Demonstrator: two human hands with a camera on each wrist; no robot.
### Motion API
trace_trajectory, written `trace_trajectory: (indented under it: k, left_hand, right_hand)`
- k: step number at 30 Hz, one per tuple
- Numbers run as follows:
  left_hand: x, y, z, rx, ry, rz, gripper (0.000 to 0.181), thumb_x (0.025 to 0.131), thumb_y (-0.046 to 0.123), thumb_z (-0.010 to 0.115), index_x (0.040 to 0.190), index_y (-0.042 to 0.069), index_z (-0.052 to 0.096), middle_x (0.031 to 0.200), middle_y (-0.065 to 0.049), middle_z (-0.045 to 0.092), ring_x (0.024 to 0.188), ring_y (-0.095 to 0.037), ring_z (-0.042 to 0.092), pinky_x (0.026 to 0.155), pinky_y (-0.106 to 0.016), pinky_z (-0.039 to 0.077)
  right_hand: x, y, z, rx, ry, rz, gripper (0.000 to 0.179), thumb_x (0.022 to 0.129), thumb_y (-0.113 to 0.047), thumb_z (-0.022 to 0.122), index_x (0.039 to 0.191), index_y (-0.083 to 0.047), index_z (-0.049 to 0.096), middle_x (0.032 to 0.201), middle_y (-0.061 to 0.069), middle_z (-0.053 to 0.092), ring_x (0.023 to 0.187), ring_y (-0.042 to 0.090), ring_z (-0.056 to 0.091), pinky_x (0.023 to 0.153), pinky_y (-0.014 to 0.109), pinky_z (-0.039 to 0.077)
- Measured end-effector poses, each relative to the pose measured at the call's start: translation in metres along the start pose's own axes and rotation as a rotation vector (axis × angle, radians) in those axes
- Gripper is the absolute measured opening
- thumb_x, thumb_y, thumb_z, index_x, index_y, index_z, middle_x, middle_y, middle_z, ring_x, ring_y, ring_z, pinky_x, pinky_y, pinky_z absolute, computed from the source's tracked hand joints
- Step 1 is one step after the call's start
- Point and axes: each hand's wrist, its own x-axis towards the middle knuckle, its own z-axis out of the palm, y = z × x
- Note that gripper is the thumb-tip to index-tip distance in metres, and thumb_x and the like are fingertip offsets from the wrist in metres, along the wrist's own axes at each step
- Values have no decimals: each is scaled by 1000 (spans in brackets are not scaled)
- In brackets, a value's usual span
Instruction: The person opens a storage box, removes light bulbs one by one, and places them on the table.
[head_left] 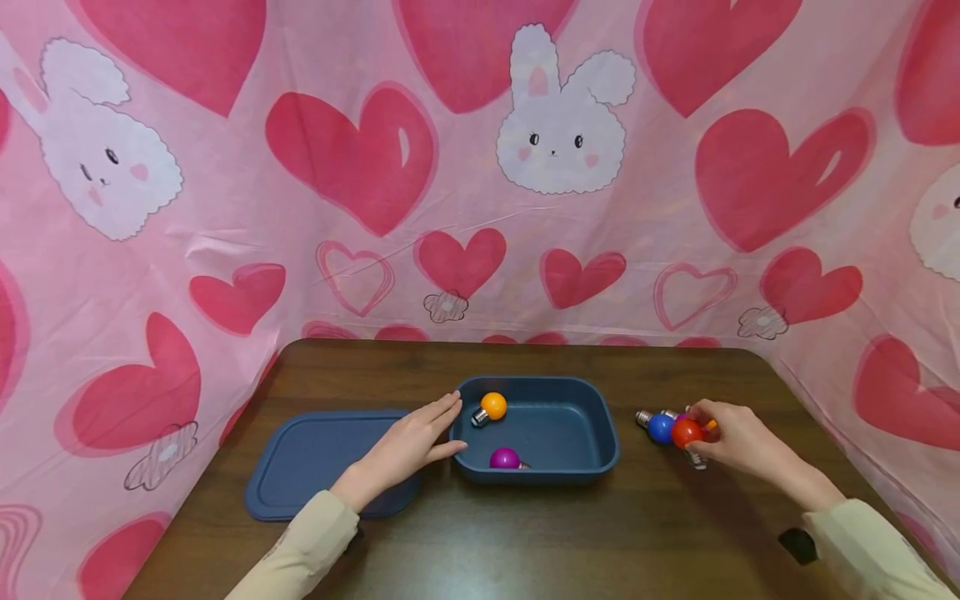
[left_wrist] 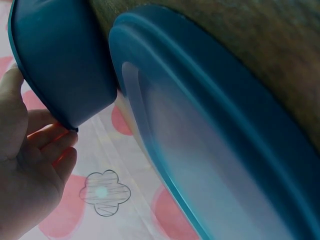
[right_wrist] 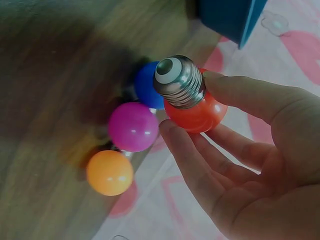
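My right hand (head_left: 735, 435) pinches a red light bulb (right_wrist: 202, 114) between thumb and fingers, its metal screw base tilted up toward the right wrist camera. Beside it on the table lie a blue bulb (right_wrist: 146, 86), a magenta bulb (right_wrist: 132, 127) and an orange bulb (right_wrist: 110, 173). In the head view the hand and red bulb partly cover this group. My left hand (head_left: 405, 446) touches the left rim of a dark blue container (head_left: 558, 435), fingers fairly straight. Inside the container are an orange bulb (head_left: 493, 406) at the back left and a purple bulb (head_left: 504, 458) near the front wall.
A flat dark blue lid (head_left: 322, 458) lies on the brown wooden table (head_left: 525, 542) left of the container, partly under my left forearm. A pink cloth (head_left: 465, 200) with hearts and rabbits hangs behind the table and along both sides.
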Motion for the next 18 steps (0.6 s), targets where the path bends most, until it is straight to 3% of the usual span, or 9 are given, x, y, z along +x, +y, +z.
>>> trace_trajectory:
  k: [9,18]
  left_hand:
    - [0,-1,0,-4,-7,-5,68,93,43,65,146,3,48,155,-12,44,136,-32,53,104,-46,51]
    - [0,-1,0,2,-9,-4,69,94,44,64,147,4,47,156,-11,44,137,-32,52,104,-45,51]
  right_hand:
    - [-9,11,13,-47,-4,4,36,66,-15,88,91,-1,65,78,0,66,66,10,56,58,24,52]
    - [-13,15,19,-62,-48,22,34,67,-18,88,87,-5,63,76,-3,63,66,8,51,58,26,48]
